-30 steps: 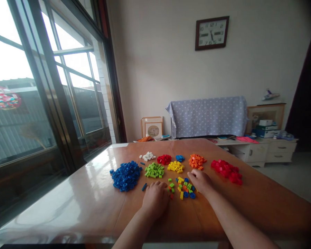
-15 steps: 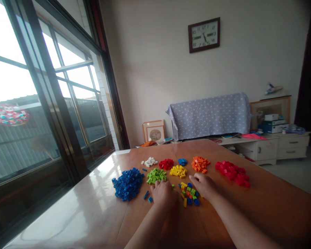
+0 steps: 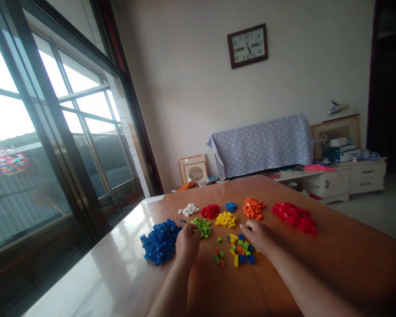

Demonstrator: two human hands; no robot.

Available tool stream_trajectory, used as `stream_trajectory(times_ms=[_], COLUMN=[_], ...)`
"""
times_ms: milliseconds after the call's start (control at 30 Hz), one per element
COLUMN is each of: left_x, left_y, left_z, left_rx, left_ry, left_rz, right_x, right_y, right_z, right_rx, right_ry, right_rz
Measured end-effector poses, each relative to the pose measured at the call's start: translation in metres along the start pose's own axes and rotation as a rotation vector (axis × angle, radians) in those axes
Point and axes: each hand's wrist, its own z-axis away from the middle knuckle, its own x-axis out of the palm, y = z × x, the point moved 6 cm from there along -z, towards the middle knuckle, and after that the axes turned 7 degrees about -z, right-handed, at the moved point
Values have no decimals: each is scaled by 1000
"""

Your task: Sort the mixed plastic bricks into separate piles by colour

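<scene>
While the right hand [image 3: 259,235] lies curled near the mixed bricks [image 3: 246,245], the left hand [image 3: 187,242] bends beside the green bricks [image 3: 205,228]; I can't tell if either pinches anything.

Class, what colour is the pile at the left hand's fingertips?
The pile is lime green; the head view shows it best.

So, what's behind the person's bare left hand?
Beyond the bare left hand, part of a lime-green plastic brick pile and a short blue plastic piece show on the glossy brown table. The hand covers the pile's left edge; anything beneath the palm is hidden.
</scene>
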Motion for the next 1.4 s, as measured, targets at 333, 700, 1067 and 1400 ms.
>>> stream_trajectory(times_ms=[333,700,1067,1400], left_x=[19,6,4,7], left_y=[-2,5,54,74], left_z=[4,16,40,56], left_rx=[60,74,374,524], left_ry=[-110,-73,-146,-274], left_rz=[-158,-186,-137,-167], right_x=[-4,1,-1,3], right_y=[-4,1,-2,6], right_z=[2,-1,2,-1], right_rx=[17,-4,10,13], right_ry=[-8,-5,-16,-9], right_rz=[-10,-5,2,17])
